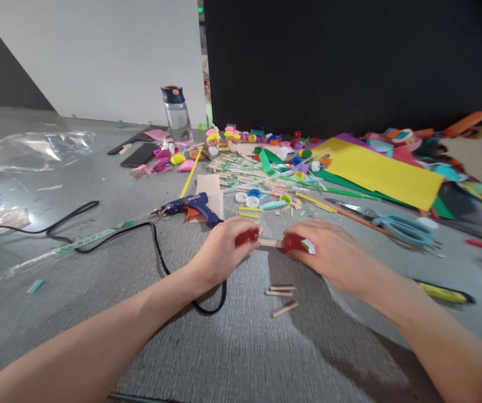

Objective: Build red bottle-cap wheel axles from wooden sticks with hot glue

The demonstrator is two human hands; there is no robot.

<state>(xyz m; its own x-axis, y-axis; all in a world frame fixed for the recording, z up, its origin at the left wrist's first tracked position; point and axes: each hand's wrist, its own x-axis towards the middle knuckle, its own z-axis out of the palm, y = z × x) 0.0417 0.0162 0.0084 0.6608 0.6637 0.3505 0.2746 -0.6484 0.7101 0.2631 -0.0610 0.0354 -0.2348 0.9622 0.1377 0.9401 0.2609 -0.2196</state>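
My left hand (220,252) is closed on a red cap (246,237). Across from it, my right hand (329,246) grips a second red cap (293,243). Thin wooden sticks (271,243) span the space between the two caps. Below them on the grey table lie a few short stick pieces (280,293). A blue glue gun (194,207) rests just beyond my left hand, on a pale card. White, blue and green bottle caps (253,201) sit beyond the hands.
Scissors with blue-grey handles (406,228) and a yellow cutter (446,292) lie at the right. A black cord (159,252) loops at the left. A water bottle (178,117), yellow sheet (383,168) and many craft pieces stand or lie at the back.
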